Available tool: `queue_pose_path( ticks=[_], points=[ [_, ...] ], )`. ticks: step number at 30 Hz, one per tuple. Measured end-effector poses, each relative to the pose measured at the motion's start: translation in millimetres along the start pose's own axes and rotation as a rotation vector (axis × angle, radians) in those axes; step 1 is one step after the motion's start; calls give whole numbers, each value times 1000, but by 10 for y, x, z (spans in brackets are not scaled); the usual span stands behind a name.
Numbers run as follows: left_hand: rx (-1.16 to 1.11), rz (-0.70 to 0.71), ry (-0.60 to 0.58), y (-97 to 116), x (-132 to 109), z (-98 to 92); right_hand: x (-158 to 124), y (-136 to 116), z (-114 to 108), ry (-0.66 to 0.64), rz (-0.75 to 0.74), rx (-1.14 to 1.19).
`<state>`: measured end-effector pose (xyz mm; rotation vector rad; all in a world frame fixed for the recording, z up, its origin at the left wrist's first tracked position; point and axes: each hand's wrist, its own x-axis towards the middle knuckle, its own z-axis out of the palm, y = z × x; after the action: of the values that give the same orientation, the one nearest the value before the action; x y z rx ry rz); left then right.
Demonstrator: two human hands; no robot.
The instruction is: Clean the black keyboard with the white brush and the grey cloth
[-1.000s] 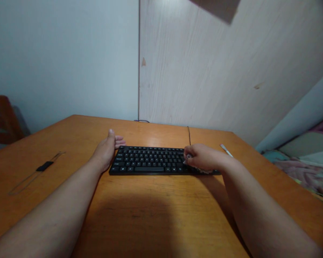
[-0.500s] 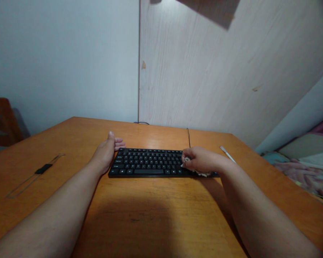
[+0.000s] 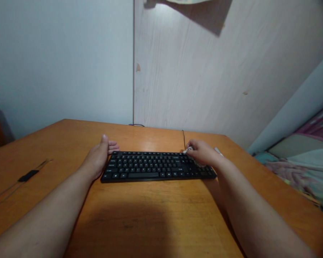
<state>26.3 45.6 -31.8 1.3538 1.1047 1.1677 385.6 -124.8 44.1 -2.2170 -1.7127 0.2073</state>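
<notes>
A black keyboard (image 3: 145, 165) lies flat on the wooden table (image 3: 140, 222), its cable (image 3: 183, 139) running off the back edge. At its left end rests my left hand (image 3: 98, 157), open on edge with thumb up and fingers stretched behind the corner. My right hand (image 3: 201, 152) is over the right part of the keyboard, near its top edge. It is closed on a crumpled whitish cloth or tissue (image 3: 188, 149); part of that is hidden under the palm, as are some keys.
A cord loop with a black band (image 3: 28, 175) lies on the table at left. Behind my right hand shows the end of a white pen-like stick (image 3: 218, 151). A wall stands behind the table, and bedding (image 3: 290, 175) is at the right.
My right hand with the crumpled cloth has moved from the lower keys up to the keyboard's top edge, uncovering more keys. My left hand stays at the left end. The view has shifted slightly.
</notes>
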Motion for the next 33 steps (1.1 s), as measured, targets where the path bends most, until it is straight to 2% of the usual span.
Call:
queue_pose_path(
  ticks=[7, 19, 24, 33],
  points=[
    [4, -12, 3, 28, -28, 18, 18, -113, 223, 49, -75, -41],
    [-21, -8, 9, 55, -44, 60, 59, -235, 250, 106, -211, -314],
    [-8, -28, 13, 66, -51, 66, 74, -289, 260, 44, -252, -428],
    [13, -5, 2, 5, 11, 52, -66, -350, 146, -92, -269, -442]
  ],
)
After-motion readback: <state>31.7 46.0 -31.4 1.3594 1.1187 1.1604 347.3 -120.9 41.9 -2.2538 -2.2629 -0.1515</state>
